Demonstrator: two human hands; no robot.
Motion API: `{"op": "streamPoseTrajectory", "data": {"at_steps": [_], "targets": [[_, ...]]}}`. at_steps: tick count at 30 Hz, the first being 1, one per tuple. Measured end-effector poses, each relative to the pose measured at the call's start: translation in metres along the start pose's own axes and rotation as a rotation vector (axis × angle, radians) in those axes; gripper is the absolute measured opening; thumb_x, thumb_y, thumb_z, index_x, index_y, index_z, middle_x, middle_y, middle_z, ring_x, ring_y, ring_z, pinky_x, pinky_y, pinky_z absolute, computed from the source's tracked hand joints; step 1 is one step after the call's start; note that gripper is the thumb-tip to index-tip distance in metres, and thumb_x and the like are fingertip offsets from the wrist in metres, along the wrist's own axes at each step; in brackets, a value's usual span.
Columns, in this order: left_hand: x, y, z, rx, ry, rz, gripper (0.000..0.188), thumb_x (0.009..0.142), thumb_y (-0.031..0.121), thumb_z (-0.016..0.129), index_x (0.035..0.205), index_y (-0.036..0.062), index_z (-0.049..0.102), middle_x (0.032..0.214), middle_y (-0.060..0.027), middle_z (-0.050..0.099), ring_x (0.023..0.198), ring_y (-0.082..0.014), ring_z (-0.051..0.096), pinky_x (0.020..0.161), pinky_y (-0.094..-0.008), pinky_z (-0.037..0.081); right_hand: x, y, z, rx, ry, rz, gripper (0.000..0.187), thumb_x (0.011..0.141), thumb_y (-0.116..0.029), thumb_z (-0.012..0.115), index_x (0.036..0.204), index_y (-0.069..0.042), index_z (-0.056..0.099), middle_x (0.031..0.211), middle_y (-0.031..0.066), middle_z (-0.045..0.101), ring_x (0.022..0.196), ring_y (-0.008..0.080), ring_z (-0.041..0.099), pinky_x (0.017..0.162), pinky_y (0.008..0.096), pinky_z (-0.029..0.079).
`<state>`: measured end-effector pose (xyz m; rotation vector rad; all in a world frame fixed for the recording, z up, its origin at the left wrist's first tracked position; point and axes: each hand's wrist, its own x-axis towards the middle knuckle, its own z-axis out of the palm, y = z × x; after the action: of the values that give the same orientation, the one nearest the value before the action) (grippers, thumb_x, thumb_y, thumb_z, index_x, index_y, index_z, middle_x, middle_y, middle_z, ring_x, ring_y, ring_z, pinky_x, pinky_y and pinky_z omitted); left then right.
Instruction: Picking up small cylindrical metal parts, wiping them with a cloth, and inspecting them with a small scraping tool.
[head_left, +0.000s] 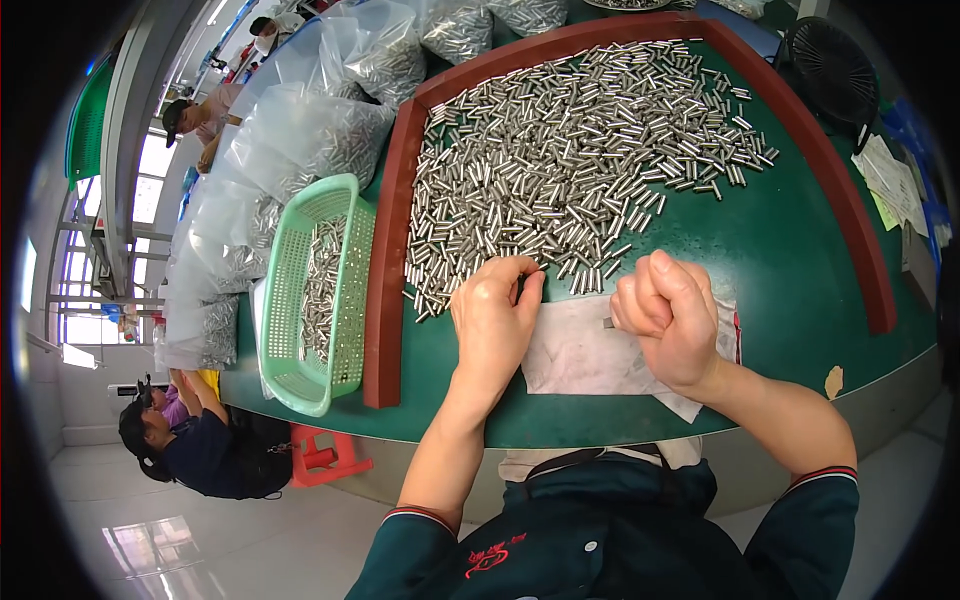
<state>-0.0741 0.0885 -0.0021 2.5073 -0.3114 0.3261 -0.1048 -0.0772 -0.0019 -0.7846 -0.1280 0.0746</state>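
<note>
A large heap of short, shiny metal pins [540, 160] is spread over the green tabletop [770, 260]. At the heap's near edge is my left hand [492, 318], thumb and forefinger brought together; whatever they may hold is hidden. My right hand [668, 318] is curled into a fist above a stained white cloth [580, 355]. From the left side of that fist pokes the end of a small grey metal pin [608, 323]. The cloth lies flat between me and the heap, partly under both hands.
A dark red rail [385, 300] borders the heap. Left of it stands a pale green basket [285, 330] holding more pins. Clear plastic bags [345, 135] full of metal parts line the far left. A black fan [832, 70] and papers [890, 180] lie right. Other people sit at left.
</note>
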Motion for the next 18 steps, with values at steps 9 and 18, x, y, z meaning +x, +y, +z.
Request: {"op": "streamPoseTrajectory", "data": {"at_steps": [9, 18], "targets": [[-0.001, 0.002, -0.003, 0.042, -0.127, -0.016, 0.005, 0.067, 0.004, 0.062, 0.069, 0.0017, 0.058, 0.048, -0.0075, 0.046, 0.041, -0.0212, 0.046, 0.041, -0.0329, 0.036, 0.001, 0.000, 0.002, -0.085, 0.000, -0.004, 0.042, 0.089, -0.022, 0.031, 0.049, -0.011, 0.024, 0.041, -0.0021, 0.023, 0.039, 0.0079, 0.016, 0.040, 0.0247, 0.017], [-0.009, 0.022, -0.005, -0.276, -0.490, 0.038, 0.005, 0.069, 0.003, 0.062, 0.072, 0.0003, 0.059, 0.047, 0.0014, 0.034, 0.043, -0.0053, 0.031, 0.040, -0.0223, 0.028, -0.002, -0.003, 0.000, -0.031, 0.031, -0.028, 0.043, 0.090, -0.024, 0.030, 0.049, -0.012, 0.024, 0.040, -0.0021, 0.023, 0.039, 0.0086, 0.016, 0.040, 0.0250, 0.018]]}}
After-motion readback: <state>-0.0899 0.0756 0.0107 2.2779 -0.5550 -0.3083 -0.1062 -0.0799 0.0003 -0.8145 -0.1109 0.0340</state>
